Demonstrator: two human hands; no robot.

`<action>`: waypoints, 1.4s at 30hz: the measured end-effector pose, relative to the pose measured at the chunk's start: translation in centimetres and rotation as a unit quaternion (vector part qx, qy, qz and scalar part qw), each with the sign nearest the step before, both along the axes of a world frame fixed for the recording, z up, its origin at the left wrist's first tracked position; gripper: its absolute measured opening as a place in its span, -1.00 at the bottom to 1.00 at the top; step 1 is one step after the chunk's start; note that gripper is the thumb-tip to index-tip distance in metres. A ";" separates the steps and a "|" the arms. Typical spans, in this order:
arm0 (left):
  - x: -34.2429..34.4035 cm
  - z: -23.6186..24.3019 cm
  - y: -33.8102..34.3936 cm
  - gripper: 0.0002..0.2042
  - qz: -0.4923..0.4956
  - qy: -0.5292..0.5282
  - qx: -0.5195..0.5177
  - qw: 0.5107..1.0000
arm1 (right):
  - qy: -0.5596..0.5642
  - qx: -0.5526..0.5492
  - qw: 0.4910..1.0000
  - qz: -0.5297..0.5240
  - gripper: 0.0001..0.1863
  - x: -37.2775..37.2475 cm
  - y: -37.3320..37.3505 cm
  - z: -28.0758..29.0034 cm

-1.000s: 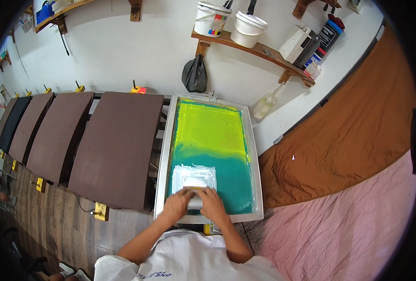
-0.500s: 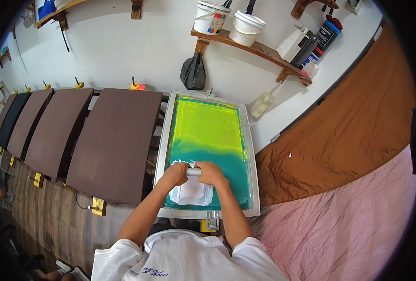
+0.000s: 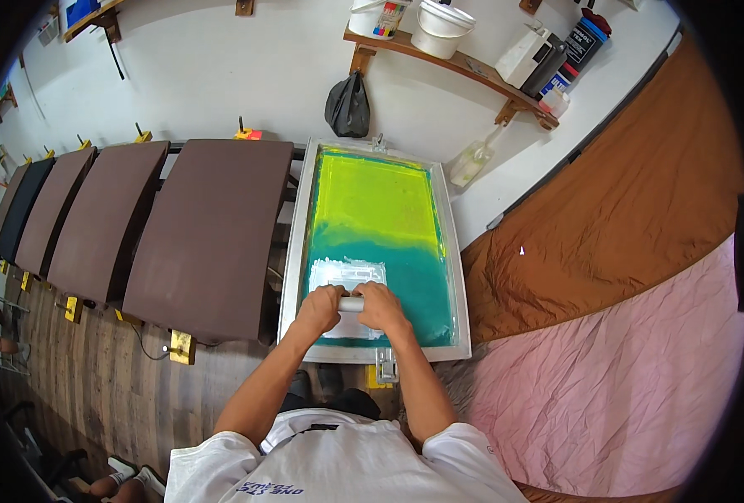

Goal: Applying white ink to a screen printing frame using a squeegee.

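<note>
My left hand [image 3: 322, 313] and my right hand [image 3: 379, 308] are both closed on the pale handle of a squeegee [image 3: 351, 303], held over the near left part of a screen-printing screen. The screen's silver frame [image 3: 459, 285] surrounds yellow-green emulsion or ink [image 3: 372, 189] in the far half and teal [image 3: 418, 285] in the near half. A patch of white ink [image 3: 347, 270] spreads under and just beyond the squeegee, partly hidden by my hands. A metal clamp [image 3: 386, 365] grips the frame's near edge.
Several brown boards [image 3: 204, 235] and a dark one stand leftward on yellow-clamped supports. A shelf [image 3: 481, 73] holds buckets [image 3: 439, 29] and containers, with a black bag [image 3: 347, 109] beneath. Brown fabric [image 3: 581, 210] and pink fabric [image 3: 607, 369] lie right. Another person's feet [image 3: 137, 479] show lower left.
My hands and the squeegee moved away from me over the white ink, then back slightly toward the screen's near edge. The whole scene now sits higher in view.
</note>
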State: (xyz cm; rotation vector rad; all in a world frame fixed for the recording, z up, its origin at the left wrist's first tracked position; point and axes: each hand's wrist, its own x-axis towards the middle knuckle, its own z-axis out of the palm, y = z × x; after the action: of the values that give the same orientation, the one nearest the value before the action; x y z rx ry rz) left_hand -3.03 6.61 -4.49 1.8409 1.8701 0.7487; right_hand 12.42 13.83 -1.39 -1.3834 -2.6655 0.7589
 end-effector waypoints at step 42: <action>-0.7 1.5 0.2 -0.67 -0.065 0.038 -0.083 0.994 | -0.088 -0.033 0.995 0.044 -0.64 0.7 -0.3 3.0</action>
State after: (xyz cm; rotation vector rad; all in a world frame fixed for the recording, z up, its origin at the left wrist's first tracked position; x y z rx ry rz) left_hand -3.75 6.83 -2.95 1.8858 1.7787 0.4708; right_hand 13.14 13.54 1.63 -1.4196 -2.8764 0.7744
